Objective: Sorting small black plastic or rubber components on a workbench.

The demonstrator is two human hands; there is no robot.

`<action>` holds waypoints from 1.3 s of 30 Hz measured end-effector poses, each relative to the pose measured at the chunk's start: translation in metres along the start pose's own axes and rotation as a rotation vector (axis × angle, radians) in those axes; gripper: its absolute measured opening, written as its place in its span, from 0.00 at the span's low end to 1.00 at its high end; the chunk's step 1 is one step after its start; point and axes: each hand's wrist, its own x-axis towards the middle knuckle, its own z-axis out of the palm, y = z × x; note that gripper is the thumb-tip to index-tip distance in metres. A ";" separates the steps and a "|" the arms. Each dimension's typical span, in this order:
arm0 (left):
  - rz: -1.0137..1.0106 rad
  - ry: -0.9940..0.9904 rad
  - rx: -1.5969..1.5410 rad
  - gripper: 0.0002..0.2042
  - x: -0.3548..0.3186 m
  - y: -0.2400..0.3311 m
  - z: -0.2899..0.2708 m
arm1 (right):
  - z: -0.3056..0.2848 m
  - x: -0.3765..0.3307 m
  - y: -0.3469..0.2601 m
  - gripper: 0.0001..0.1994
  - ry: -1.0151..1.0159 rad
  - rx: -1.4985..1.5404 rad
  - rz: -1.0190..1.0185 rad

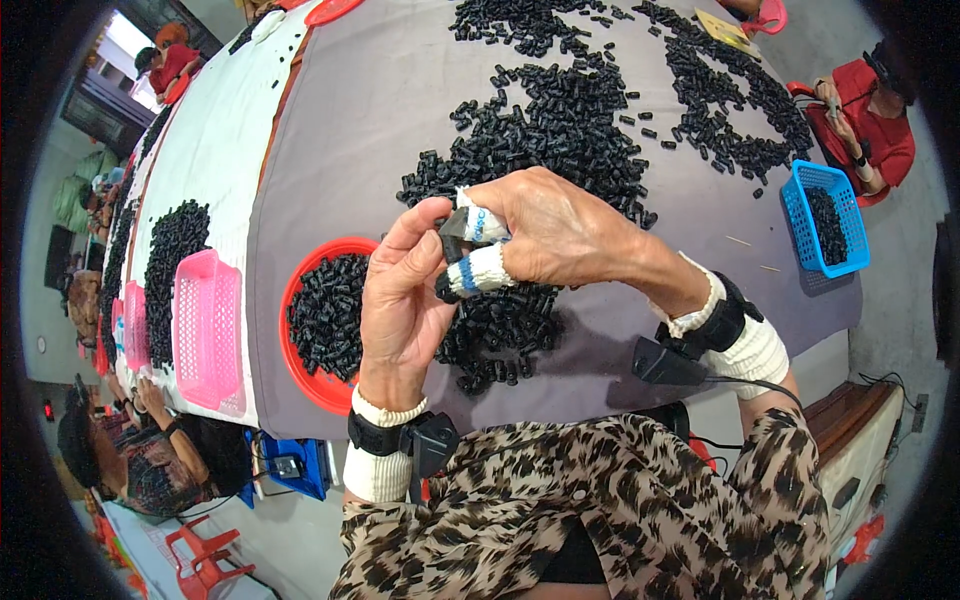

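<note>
In front of my chest, my two hands meet over the table. My left hand (400, 290) pinches a small black part (453, 232) between thumb and fingertips. From the other side my right hand (555, 225) grips the same part, its fingers partly hidden. White cloth finger sleeves (478, 270) with blue marks cover fingers of the right hand. Beneath the hands lies a small heap of short black cylindrical pieces (500, 340). A red round basin (290, 350) full of such pieces stands beside my left hand. A larger heap (560, 130) spreads beyond my hands.
On the grey tablecloth (340, 130) a blue basket (862, 235) of black pieces stands at the right edge. A pink basket (208, 335) is at left, near another black heap (175, 250). Other people sit around, including one in red (870, 130). Cables hang from my wrist straps.
</note>
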 end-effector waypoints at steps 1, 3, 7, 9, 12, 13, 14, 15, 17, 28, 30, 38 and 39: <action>-0.001 -0.001 -0.002 0.13 0.000 0.000 0.000 | 0.000 0.000 0.000 0.16 -0.010 0.005 -0.002; 0.004 0.006 0.011 0.13 0.000 -0.001 0.001 | 0.000 -0.001 0.004 0.17 -0.022 0.016 0.004; -0.008 0.006 0.001 0.12 -0.001 0.000 0.000 | 0.000 0.000 0.001 0.13 -0.058 0.013 -0.013; 0.011 0.015 0.009 0.12 -0.001 -0.001 -0.002 | 0.002 0.001 0.004 0.12 -0.056 0.006 -0.011; 0.009 0.024 0.012 0.12 -0.001 -0.002 -0.003 | 0.007 0.001 0.013 0.11 -0.034 -0.031 -0.054; 0.008 0.024 0.011 0.12 -0.001 -0.002 -0.004 | 0.007 0.001 0.015 0.11 -0.015 -0.059 -0.101; 0.003 0.023 0.003 0.12 -0.001 -0.002 -0.003 | 0.007 0.000 0.014 0.11 -0.013 -0.061 -0.100; -0.002 0.021 -0.004 0.12 -0.001 -0.002 -0.002 | 0.006 0.000 0.011 0.10 -0.008 -0.087 -0.088; 0.005 0.026 -0.016 0.13 0.000 -0.002 0.001 | 0.005 -0.001 0.007 0.10 -0.003 -0.112 -0.078; -0.010 0.071 0.021 0.12 -0.001 -0.004 0.004 | 0.001 -0.002 0.006 0.17 0.012 0.022 -0.028; -0.002 0.062 0.022 0.12 -0.002 -0.004 0.005 | 0.002 -0.002 0.006 0.17 0.011 0.013 -0.025; -0.006 0.084 0.050 0.12 -0.003 -0.003 0.007 | 0.001 -0.001 0.007 0.15 -0.054 -0.032 0.019; -0.005 0.089 0.046 0.12 -0.003 -0.003 0.007 | 0.001 -0.001 0.007 0.15 -0.055 -0.032 0.020</action>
